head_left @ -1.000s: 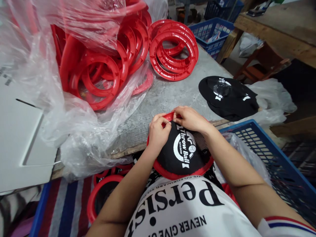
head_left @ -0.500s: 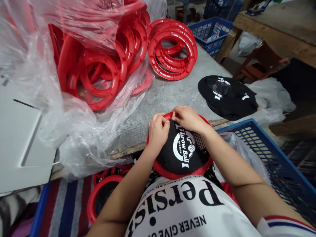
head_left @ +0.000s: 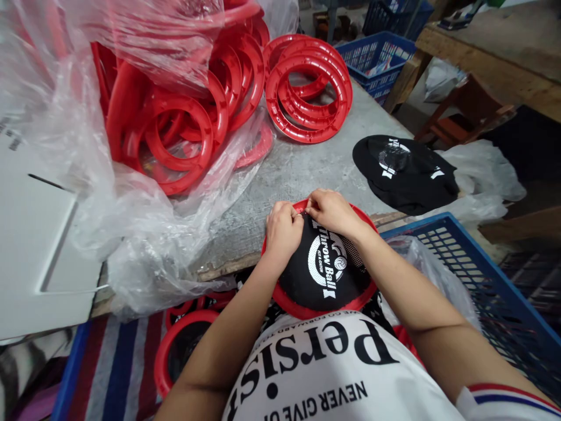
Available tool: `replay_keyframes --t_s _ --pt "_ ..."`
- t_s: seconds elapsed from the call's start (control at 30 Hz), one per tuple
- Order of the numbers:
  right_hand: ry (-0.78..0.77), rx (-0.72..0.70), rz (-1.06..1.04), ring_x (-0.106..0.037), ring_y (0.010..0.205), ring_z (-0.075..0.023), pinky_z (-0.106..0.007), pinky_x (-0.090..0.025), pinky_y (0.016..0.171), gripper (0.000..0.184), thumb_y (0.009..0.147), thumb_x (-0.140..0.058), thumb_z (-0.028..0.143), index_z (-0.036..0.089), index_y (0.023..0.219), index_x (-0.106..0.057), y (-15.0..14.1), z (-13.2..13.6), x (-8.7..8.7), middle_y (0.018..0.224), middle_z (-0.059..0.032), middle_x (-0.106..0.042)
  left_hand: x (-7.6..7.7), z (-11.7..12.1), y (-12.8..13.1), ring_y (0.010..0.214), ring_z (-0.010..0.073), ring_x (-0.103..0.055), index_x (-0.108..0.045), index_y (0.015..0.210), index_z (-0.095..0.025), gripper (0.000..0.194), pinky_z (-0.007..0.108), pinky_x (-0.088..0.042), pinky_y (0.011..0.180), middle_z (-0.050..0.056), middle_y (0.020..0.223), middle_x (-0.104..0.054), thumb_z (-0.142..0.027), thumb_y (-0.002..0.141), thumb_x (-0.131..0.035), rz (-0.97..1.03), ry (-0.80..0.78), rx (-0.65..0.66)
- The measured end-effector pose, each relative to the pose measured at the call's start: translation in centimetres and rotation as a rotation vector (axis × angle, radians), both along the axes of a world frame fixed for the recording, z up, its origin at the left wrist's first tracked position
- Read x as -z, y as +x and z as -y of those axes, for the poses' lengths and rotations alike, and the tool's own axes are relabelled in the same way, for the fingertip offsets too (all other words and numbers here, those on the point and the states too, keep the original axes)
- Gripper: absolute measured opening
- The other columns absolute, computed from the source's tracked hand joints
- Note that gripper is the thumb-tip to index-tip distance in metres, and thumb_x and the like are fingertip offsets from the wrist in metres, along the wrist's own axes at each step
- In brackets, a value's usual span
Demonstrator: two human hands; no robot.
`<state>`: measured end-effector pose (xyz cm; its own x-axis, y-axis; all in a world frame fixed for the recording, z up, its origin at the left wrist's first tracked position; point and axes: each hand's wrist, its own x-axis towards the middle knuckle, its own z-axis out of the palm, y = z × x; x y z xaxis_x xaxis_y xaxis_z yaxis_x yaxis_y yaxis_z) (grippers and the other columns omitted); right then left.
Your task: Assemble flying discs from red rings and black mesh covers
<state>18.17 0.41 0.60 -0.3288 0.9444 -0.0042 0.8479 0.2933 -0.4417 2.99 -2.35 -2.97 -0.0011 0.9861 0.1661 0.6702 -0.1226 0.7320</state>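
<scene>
A red plastic ring (head_left: 302, 310) lies between my body and the table edge, with a black printed fabric disc (head_left: 302, 272) across it. The white print on the fabric reads "Throw Ball". My left hand (head_left: 284, 228) is closed at the far rim, thumb and fingers pinching the fabric edge against the ring. Right beside it, my right hand (head_left: 331, 210) pinches the same part of the rim with bent fingertips. What exactly lies under the fingertips is hidden. Near my right hand, a pile of black printed fabric discs (head_left: 405, 175) rests on the table.
Several loose red rings (head_left: 309, 88) lean in a stack on the grey table (head_left: 249, 204). More rings fill a clear plastic bag (head_left: 144, 228) at left, near a white box (head_left: 39, 251). A blue crate (head_left: 486, 263) stands at right. A covered ring (head_left: 164, 356) lies beside my left forearm.
Both hands stay at the far rim, with only slight shifts of the fingers. The whole view has moved very slightly.
</scene>
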Motion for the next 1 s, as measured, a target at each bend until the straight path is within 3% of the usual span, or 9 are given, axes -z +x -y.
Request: replay_keyframes --t_s 0.13,0.23,0.33,0.53,0.73,0.87,1.0 --pt "0.0 -0.014 -0.019 -0.062 0.09 -0.0229 -0.033 -0.041 0.081 0.011 0.089 -0.054 0.017 0.019 0.084 -0.064 0.1 -0.2 0.1 0.096 -0.009 -0.071 0.2 -0.1 -0.1 0.106 0.0247 -0.061 -0.046 0.07 -0.022 0.017 0.044 -0.047 0.1 0.007 0.098 -0.061 -0.012 0.083 -0.052 -0.017 0.01 0.018" --pt "-0.038 -0.064 -0.066 -0.062 0.088 -0.0207 -0.031 -0.042 0.081 0.014 0.087 -0.052 0.012 0.018 0.088 -0.065 1.1 -0.7 0.6 0.096 -0.0079 -0.071 0.5 0.7 -0.6 0.116 0.0256 -0.059 -0.055 0.085 -0.021 0.009 0.046 -0.045 0.106 0.01 0.117 -0.062 -0.013 0.085 -0.054 -0.027 0.063 0.095" --pt "-0.042 -0.12 -0.132 -0.062 0.094 -0.0202 -0.033 -0.042 0.09 0.023 0.083 -0.051 0.008 0.017 0.096 -0.067 2.7 -1.2 1.5 0.104 -0.0071 -0.071 0.9 2.3 -1.6 0.13 0.0276 -0.052 -0.056 0.104 -0.019 0.021 0.047 -0.041 0.113 0.015 0.136 -0.055 -0.011 0.084 -0.056 -0.057 0.148 0.111" --pt "-0.043 -0.175 -0.232 -0.061 0.105 -0.0227 -0.037 -0.042 0.096 0.024 0.081 -0.055 0.014 0.018 0.099 -0.07 4.4 -1.5 2.5 0.11 -0.0072 -0.07 1.3 4.8 -2.3 0.136 0.035 -0.049 -0.062 0.094 -0.016 0.008 0.052 -0.042 0.112 0.023 0.145 -0.05 -0.015 0.089 -0.055 -0.316 0.209 0.166" --pt "-0.012 -0.158 -0.192 -0.061 0.106 -0.0234 -0.039 -0.041 0.1 0.024 0.081 -0.056 0.016 0.019 0.1 -0.07 3.9 -1.2 2.4 0.112 -0.0079 -0.07 1.0 4.3 -0.4 0.146 0.0425 -0.037 -0.065 0.117 -0.016 0.029 0.064 -0.031 0.117 0.023 0.161 -0.034 -0.023 0.088 -0.065 -0.476 0.134 0.148" --pt "-0.001 -0.158 -0.191 -0.061 0.107 -0.0236 -0.04 -0.041 0.101 0.024 0.082 -0.056 0.017 0.019 0.101 -0.07 4.1 -1.2 2.6 0.113 -0.0081 -0.069 1.1 3.4 0.5 0.147 0.0436 -0.035 -0.067 0.107 -0.011 0.029 0.061 -0.031 0.119 0.025 0.16 -0.035 -0.022 0.081 -0.074 -0.437 0.096 0.159" --pt "-0.001 -0.16 -0.199 -0.061 0.11 -0.0245 -0.041 -0.04 0.103 0.024 0.082 -0.056 0.018 0.019 0.101 -0.07 4.3 -1.2 2.7 0.114 -0.0082 -0.069 1.1 2.7 0.5 0.141 0.0382 -0.045 -0.066 0.094 -0.016 0.016 0.057 -0.036 0.116 0.02 0.154 -0.045 -0.019 0.08 -0.074 -0.278 0.092 0.141"
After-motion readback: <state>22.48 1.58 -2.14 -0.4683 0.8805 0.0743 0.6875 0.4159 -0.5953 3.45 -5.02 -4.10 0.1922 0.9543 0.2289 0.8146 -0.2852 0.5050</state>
